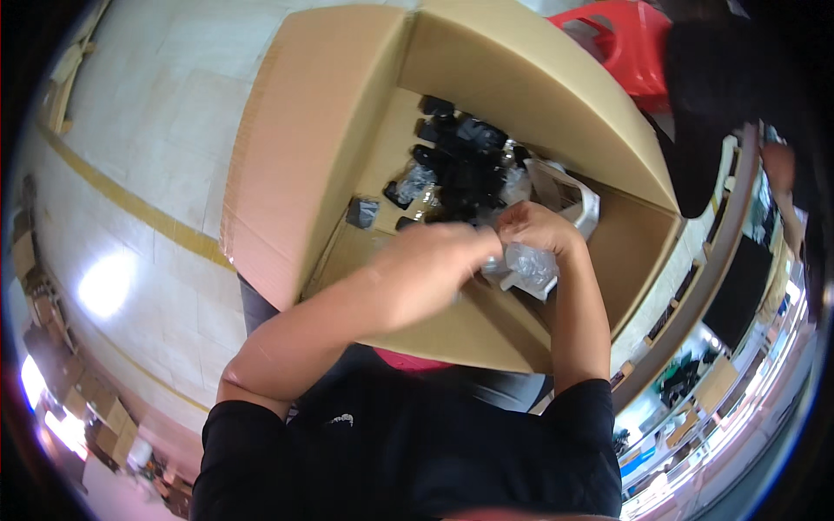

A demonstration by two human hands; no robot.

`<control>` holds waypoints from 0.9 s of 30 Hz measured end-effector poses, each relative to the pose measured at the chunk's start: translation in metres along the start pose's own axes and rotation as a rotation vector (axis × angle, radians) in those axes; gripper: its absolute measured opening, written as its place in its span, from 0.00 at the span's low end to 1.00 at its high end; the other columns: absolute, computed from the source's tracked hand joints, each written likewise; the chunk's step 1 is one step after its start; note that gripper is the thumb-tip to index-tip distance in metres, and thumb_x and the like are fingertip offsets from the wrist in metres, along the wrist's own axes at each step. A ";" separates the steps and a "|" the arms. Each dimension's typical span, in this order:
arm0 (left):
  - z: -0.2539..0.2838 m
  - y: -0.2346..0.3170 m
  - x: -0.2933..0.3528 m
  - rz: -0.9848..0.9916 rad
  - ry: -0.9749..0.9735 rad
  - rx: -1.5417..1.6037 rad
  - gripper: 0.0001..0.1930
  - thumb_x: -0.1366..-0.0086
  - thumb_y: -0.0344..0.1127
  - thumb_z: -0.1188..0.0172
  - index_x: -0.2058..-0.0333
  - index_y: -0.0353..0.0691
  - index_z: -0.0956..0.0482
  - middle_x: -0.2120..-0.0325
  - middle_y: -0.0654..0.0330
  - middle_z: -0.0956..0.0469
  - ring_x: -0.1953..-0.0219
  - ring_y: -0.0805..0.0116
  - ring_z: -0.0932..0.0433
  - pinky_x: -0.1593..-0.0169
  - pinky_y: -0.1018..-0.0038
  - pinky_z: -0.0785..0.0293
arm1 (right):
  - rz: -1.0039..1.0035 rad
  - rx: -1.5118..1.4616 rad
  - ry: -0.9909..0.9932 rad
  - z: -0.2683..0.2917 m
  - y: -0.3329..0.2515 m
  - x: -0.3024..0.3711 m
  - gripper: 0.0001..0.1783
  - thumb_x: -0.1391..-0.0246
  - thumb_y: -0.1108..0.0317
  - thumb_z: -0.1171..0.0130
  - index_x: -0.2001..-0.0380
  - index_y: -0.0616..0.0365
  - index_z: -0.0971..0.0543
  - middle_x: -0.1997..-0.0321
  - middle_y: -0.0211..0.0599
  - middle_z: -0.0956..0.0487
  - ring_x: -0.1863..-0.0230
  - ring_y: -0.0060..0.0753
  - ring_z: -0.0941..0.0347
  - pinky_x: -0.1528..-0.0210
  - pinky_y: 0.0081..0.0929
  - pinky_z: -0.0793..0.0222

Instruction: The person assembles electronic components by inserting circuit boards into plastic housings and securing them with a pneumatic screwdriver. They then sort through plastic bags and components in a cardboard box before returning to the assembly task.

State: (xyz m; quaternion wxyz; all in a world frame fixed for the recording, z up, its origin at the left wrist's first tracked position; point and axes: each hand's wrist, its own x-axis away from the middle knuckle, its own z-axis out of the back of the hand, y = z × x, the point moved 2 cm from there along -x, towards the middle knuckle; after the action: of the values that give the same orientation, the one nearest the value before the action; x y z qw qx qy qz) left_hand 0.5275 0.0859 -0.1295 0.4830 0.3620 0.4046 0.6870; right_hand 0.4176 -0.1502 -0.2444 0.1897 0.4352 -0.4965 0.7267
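Note:
Both my hands meet over the near right part of a large open cardboard box (313, 156). My left hand (439, 260) is blurred, with its fingers curled closed; whatever they grip is hidden. Bent fingers of my right hand (540, 228) pinch at a clear plastic bag (532, 267), which hangs crumpled below the palm. Just beyond my right hand, a white open tray or carton (580, 201) leans inside the box. A heap of black parts (465, 165), some in clear bags, lies on the box bottom past my hands.
The box's tall left flap (304, 130) stands outward. Beyond its far side is a red plastic stool (621, 43), next to a person in dark clothing (721, 95). To the right runs a long workbench edge (695, 304). Pale tiled floor (156, 130) with a yellow line lies left.

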 end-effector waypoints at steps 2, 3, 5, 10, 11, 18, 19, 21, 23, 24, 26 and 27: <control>0.015 -0.003 -0.010 0.089 0.225 0.146 0.27 0.48 0.16 0.46 0.48 0.43 0.23 0.71 0.59 0.26 0.66 0.66 0.21 0.62 0.71 0.25 | -0.013 -0.089 0.063 0.006 0.002 0.025 0.15 0.53 0.59 0.36 0.75 0.63 0.21 0.78 0.32 0.26 0.71 0.24 0.32 0.67 0.29 0.34; 0.024 -0.001 -0.014 0.200 0.279 0.221 0.28 0.48 0.15 0.48 0.47 0.42 0.22 0.71 0.63 0.29 0.68 0.72 0.24 0.63 0.76 0.27 | -0.010 -0.172 0.100 0.009 0.001 0.036 0.15 0.53 0.59 0.37 0.78 0.62 0.23 0.79 0.28 0.30 0.72 0.20 0.37 0.69 0.27 0.37; 0.024 -0.014 -0.020 0.247 0.447 0.385 0.30 0.49 0.15 0.49 0.45 0.41 0.23 0.70 0.68 0.33 0.71 0.79 0.30 0.65 0.80 0.30 | 0.139 -0.376 0.102 0.006 0.005 0.050 0.14 0.52 0.64 0.37 0.82 0.59 0.29 0.80 0.23 0.35 0.74 0.17 0.40 0.71 0.25 0.42; -0.004 -0.023 -0.042 0.397 0.519 1.313 0.17 0.34 0.25 0.41 0.46 0.37 0.23 0.60 0.58 0.20 0.60 0.67 0.18 0.57 0.70 0.19 | 0.567 -0.419 0.168 -0.026 -0.077 0.095 0.15 0.51 0.75 0.41 0.84 0.58 0.35 0.80 0.20 0.38 0.75 0.16 0.43 0.72 0.23 0.45; -0.019 -0.017 -0.044 0.385 0.504 1.422 0.17 0.31 0.31 0.42 0.46 0.36 0.24 0.59 0.57 0.19 0.58 0.64 0.18 0.55 0.68 0.19 | 0.596 -0.501 0.237 -0.036 -0.093 0.102 0.16 0.51 0.77 0.42 0.85 0.58 0.36 0.80 0.20 0.38 0.75 0.16 0.43 0.73 0.22 0.45; -0.096 0.019 -0.040 0.321 0.354 1.516 0.17 0.27 0.44 0.45 0.46 0.41 0.25 0.52 0.61 0.21 0.49 0.69 0.21 0.45 0.70 0.24 | 0.950 -0.829 1.516 -0.087 -0.118 0.081 0.14 0.53 0.84 0.47 0.81 0.55 0.38 0.77 0.23 0.37 0.75 0.15 0.42 0.72 0.18 0.43; -0.096 0.014 -0.033 0.405 0.357 1.549 0.17 0.26 0.44 0.45 0.46 0.41 0.25 0.50 0.61 0.22 0.48 0.69 0.22 0.44 0.70 0.25 | 0.829 -0.817 1.605 -0.092 -0.121 0.085 0.09 0.54 0.80 0.43 0.76 0.56 0.32 0.76 0.28 0.34 0.73 0.23 0.36 0.66 0.25 0.38; -0.090 0.022 -0.020 0.295 0.199 1.549 0.24 0.26 0.53 0.46 0.42 0.44 0.28 0.46 0.61 0.23 0.45 0.68 0.23 0.40 0.68 0.27 | 0.716 -0.364 1.731 -0.094 -0.108 0.082 0.07 0.51 0.74 0.39 0.68 0.56 0.25 0.66 0.34 0.27 0.62 0.31 0.30 0.58 0.31 0.36; -0.073 0.022 -0.008 0.369 0.248 1.599 0.28 0.26 0.59 0.50 0.39 0.45 0.31 0.42 0.60 0.26 0.42 0.65 0.25 0.39 0.64 0.27 | 0.571 0.079 1.721 -0.097 -0.121 0.080 0.15 0.48 0.58 0.36 0.61 0.54 0.21 0.65 0.41 0.24 0.59 0.44 0.29 0.51 0.41 0.38; -0.070 0.020 -0.003 0.322 0.271 1.527 0.29 0.26 0.60 0.51 0.38 0.45 0.32 0.41 0.60 0.27 0.41 0.64 0.26 0.38 0.63 0.28 | 0.602 -0.023 1.653 -0.098 -0.130 0.083 0.20 0.46 0.49 0.40 0.59 0.52 0.20 0.63 0.42 0.23 0.55 0.49 0.30 0.47 0.46 0.42; -0.065 0.023 0.002 0.373 0.392 1.419 0.29 0.25 0.59 0.51 0.37 0.44 0.33 0.40 0.58 0.27 0.40 0.62 0.26 0.36 0.62 0.30 | 0.588 -0.044 1.610 -0.098 -0.137 0.079 0.15 0.44 0.56 0.42 0.59 0.52 0.19 0.62 0.42 0.23 0.56 0.50 0.29 0.48 0.44 0.39; -0.064 0.019 -0.001 0.383 0.377 1.418 0.29 0.25 0.59 0.51 0.37 0.44 0.33 0.40 0.58 0.27 0.40 0.62 0.26 0.36 0.62 0.30 | 0.533 -0.039 1.628 -0.096 -0.140 0.078 0.13 0.43 0.59 0.43 0.59 0.52 0.19 0.62 0.43 0.23 0.56 0.52 0.29 0.49 0.45 0.37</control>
State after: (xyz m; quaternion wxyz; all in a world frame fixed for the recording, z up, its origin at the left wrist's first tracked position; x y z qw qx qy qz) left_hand 0.4639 0.0677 -0.1393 -0.0708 0.5261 0.7553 0.3844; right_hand 0.4311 -0.0163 -0.1151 0.3173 -0.3571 -0.3038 0.8243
